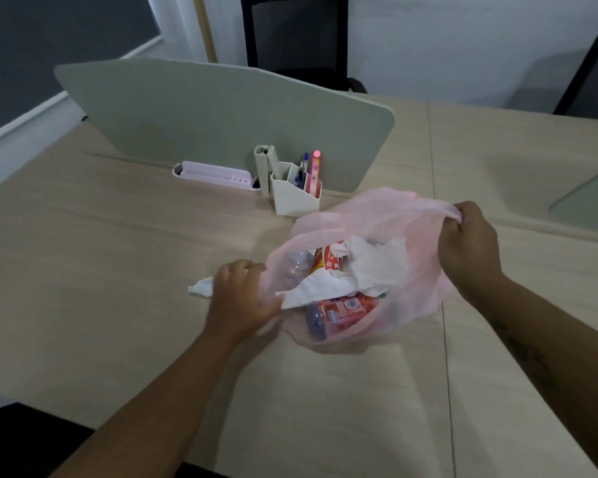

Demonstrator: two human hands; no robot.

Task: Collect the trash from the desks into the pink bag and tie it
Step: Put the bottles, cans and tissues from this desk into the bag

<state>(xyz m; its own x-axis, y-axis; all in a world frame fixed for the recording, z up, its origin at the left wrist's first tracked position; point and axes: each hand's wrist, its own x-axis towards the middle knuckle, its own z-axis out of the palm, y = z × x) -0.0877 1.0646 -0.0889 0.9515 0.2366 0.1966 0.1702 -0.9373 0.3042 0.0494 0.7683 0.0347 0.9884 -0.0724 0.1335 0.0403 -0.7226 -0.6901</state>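
Both arms bare, reaching forward from the lower edge of the view, forearms angled inward toward each other. Left hand [241, 298] lower and nearer, back of hand up, fingers [252, 267] curled forward and pinched on the near left rim of the bag [425, 270], with a bit of tissue [201, 288] showing past the knuckles. Right hand [470, 243] farther out and higher, wrist bent, closed in a fist around the bunched far right rim, thumb side toward the camera. Faint dark marks along the right forearm. Hands well apart, rim stretched between them.
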